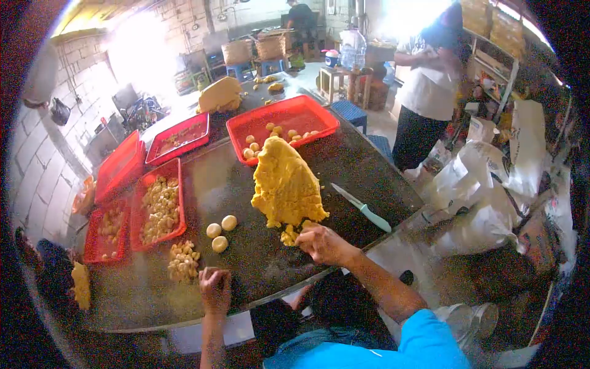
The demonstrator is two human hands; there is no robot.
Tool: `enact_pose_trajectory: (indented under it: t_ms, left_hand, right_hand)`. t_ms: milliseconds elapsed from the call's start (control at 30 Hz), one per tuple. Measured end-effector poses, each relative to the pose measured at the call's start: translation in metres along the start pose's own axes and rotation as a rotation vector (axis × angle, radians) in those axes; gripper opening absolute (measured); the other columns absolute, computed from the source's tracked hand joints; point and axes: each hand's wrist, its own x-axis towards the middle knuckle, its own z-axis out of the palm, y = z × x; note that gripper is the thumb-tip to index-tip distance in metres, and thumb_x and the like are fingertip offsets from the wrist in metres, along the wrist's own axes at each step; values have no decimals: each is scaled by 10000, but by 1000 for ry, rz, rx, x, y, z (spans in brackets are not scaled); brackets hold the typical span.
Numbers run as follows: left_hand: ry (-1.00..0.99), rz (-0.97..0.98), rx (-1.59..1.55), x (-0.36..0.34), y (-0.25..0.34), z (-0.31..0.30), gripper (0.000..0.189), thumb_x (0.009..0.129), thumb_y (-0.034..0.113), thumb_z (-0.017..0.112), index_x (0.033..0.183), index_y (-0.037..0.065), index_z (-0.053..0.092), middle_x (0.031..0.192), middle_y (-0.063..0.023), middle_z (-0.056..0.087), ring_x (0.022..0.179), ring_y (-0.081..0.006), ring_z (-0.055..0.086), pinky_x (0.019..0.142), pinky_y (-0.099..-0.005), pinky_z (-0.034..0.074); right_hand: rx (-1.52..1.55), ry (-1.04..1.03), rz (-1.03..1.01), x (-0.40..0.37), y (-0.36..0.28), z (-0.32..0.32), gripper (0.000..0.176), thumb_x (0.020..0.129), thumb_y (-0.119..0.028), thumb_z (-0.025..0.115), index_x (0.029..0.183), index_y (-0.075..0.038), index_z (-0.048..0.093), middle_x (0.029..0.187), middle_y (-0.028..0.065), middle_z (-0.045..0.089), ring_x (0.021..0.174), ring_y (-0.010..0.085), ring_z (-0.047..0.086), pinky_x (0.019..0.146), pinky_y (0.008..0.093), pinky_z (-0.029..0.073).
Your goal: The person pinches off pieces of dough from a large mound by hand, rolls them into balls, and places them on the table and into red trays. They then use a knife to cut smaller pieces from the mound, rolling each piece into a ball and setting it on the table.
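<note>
My right hand (321, 244) has its fingers closed at the lower edge of a large yellow dough mass (286, 184), touching small crumbled pieces (289, 236) there. My left hand (215, 284) rests low over the table, fingers curled; whatever they may hold is hidden. Just left of it lies a pile of small pale pieces (184, 262). Three round pale balls (219, 244) sit above my left hand. To the right of the dough lies a knife with a light blue handle (375, 218).
A red tray (332, 126) with several balls stands behind the dough. More red trays (182, 203) with pale pieces are at the left. A larger dough block (220, 95) lies at the back. One person (430, 80) stands at the right beyond the table, another (301, 21) far back.
</note>
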Motion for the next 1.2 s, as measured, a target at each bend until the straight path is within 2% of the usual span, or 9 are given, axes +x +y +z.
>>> enact_pose_trajectory:
  t_ms: [133, 200, 267, 333, 433, 633, 900, 1067, 1200]
  left_hand:
    - [102, 236, -74, -27, -2, 5, 248, 804, 4, 741, 1051, 21, 744, 1104, -164, 709, 1071, -358, 623, 939, -444, 529]
    - [11, 174, -55, -37, 0, 0, 218, 808, -10, 722, 1025, -1, 734, 1098, -166, 708, 1050, -356, 626, 918, -434, 537]
    - [-22, 193, -50, -35, 5, -4, 198, 802, -27, 713, 998, -18, 726, 1060, -164, 697, 1025, -348, 630, 890, -426, 541]
    - [-29, -156, -171, -29, 38, -16, 154, 812, -18, 716, 966, -18, 718, 1014, -152, 677, 1006, -341, 632, 879, -425, 537]
    - [-88, -121, -207, -30, 26, -14, 133, 821, 6, 740, 951, -15, 716, 993, -144, 662, 982, -335, 640, 864, -425, 531]
    - [72, 78, -74, -45, 26, -8, 101, 818, 33, 759, 871, -7, 683, 950, -150, 669, 923, -347, 644, 834, -422, 523]
    - [28, -199, -257, -50, 38, -10, 76, 821, 22, 759, 868, 4, 702, 974, -164, 687, 921, -346, 641, 859, -425, 533]
    - [133, 35, -100, -61, 44, -8, 60, 851, 35, 740, 907, 11, 735, 1054, -166, 714, 996, -358, 653, 867, -425, 544]
    - [24, -79, -199, -66, 30, -2, 150, 862, 56, 741, 1008, 18, 735, 1120, -179, 723, 1026, -342, 655, 899, -441, 540]
  right_hand:
    - [-34, 329, -250, -21, -5, 19, 266, 800, -57, 769, 1064, -83, 743, 1071, 123, 710, 1050, 347, 645, 939, 426, 538]
    - [-201, 384, 67, -28, -14, 30, 272, 776, -88, 814, 1040, -72, 745, 1066, 122, 709, 1048, 349, 643, 936, 435, 537]
    - [-217, 425, 70, -27, -16, 32, 262, 784, -114, 822, 1028, -60, 742, 1062, 120, 709, 1050, 353, 640, 932, 442, 536]
    - [-151, 304, 58, -24, -21, 19, 261, 795, -122, 818, 1035, -52, 743, 1074, 127, 710, 1071, 353, 636, 940, 439, 534]
    - [84, 196, -98, -24, -8, 17, 263, 810, -130, 811, 1046, -34, 743, 1096, 139, 711, 1084, 352, 635, 947, 432, 532]
    - [-86, 296, 1, -30, -21, 23, 212, 833, -126, 793, 1027, -48, 753, 1058, 119, 728, 1056, 326, 653, 931, 435, 531]
    - [-93, 221, -92, -6, -12, 12, 112, 864, -113, 753, 969, -72, 744, 1000, 87, 720, 1002, 325, 642, 914, 431, 513]
    - [213, 278, -173, -17, -8, 26, 174, 855, -97, 761, 1025, -61, 749, 1072, 111, 716, 1056, 314, 641, 952, 441, 519]
    - [-92, 322, 14, -30, -26, 45, 284, 850, -121, 783, 1123, -55, 744, 1141, 131, 714, 1066, 329, 650, 985, 434, 518]
